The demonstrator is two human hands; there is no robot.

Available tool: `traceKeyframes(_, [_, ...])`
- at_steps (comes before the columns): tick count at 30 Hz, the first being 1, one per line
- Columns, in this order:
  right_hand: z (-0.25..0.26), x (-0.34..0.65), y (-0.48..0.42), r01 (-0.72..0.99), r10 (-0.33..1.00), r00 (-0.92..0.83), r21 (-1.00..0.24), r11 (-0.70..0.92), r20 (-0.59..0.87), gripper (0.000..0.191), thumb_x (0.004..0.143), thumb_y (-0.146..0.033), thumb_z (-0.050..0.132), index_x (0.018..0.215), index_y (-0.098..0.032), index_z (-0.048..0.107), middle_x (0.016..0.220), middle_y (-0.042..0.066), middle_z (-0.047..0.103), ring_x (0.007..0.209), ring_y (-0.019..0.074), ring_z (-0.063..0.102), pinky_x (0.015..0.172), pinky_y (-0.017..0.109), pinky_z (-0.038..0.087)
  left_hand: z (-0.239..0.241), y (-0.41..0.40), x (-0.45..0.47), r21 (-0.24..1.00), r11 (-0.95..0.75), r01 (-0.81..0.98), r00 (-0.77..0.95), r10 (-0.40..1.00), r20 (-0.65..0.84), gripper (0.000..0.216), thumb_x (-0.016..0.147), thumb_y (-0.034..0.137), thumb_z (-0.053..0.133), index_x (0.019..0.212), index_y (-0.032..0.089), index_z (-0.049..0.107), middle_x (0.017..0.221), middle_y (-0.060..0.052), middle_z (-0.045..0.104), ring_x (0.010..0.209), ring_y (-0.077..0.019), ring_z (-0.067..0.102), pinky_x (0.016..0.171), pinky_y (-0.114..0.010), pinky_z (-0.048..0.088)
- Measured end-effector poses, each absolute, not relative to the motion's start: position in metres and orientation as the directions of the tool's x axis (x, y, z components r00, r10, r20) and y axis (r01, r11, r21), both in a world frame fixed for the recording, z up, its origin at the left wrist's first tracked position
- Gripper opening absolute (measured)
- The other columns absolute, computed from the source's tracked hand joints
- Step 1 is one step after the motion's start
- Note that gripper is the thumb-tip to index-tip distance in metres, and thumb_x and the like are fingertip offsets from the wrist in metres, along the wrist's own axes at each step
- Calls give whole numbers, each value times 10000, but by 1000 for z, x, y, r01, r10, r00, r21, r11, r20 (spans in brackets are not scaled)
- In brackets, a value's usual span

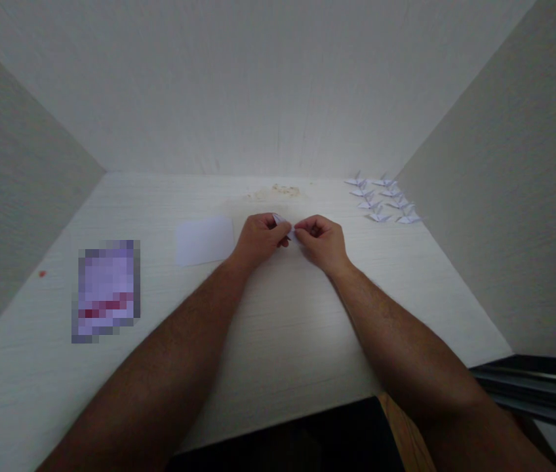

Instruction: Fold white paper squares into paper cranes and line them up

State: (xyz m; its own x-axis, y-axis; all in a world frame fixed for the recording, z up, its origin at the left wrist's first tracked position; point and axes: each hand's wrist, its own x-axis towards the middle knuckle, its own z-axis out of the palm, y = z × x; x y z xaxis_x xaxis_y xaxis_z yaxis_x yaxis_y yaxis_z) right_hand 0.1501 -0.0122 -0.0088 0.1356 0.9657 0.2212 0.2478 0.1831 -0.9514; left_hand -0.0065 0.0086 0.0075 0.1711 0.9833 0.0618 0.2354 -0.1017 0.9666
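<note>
Close together over the middle of the table, both hands work on a small folded white paper [282, 223]. My left hand [261, 237] is closed round it, thumb on top, so most of the paper is hidden. With thumb and forefinger, my right hand [323, 241] pinches the paper's right end. Left of my left hand lies a flat stack or sheet of white paper [204, 240]. Several folded paper cranes [379, 216] stand in two rows at the back right.
The white table [278, 341] is bounded by a back wall [258, 92] and side walls. A blurred purple package [107, 288] lies at the left. Brownish stains [285, 190] mark the table near the back wall. Dark metal rails [538, 387] sit at the lower right.
</note>
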Motion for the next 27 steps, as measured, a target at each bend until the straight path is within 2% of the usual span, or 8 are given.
traceKeyframes(18, [-11, 150, -11, 228, 963, 136, -953, 197, 232, 129, 691, -287, 697, 767, -191, 656, 640, -24, 642, 555, 92, 520, 530, 239, 409, 6, 9, -7, 956, -140, 259, 212, 974, 86, 220, 790, 336, 647, 655, 163, 650, 572, -2, 657, 527, -104, 579, 529, -206, 431])
traceKeyframes(27, [-10, 151, -11, 258, 979, 130, -959, 117, 154, 162, 697, -337, 698, 696, -189, 631, 556, -49, 564, 500, 84, 439, 481, 233, 335, 7, 8, -7, 947, -172, 273, 205, 972, 117, 226, 807, 333, 642, 663, 160, 646, 574, 5, 648, 530, -98, 559, 531, -209, 421])
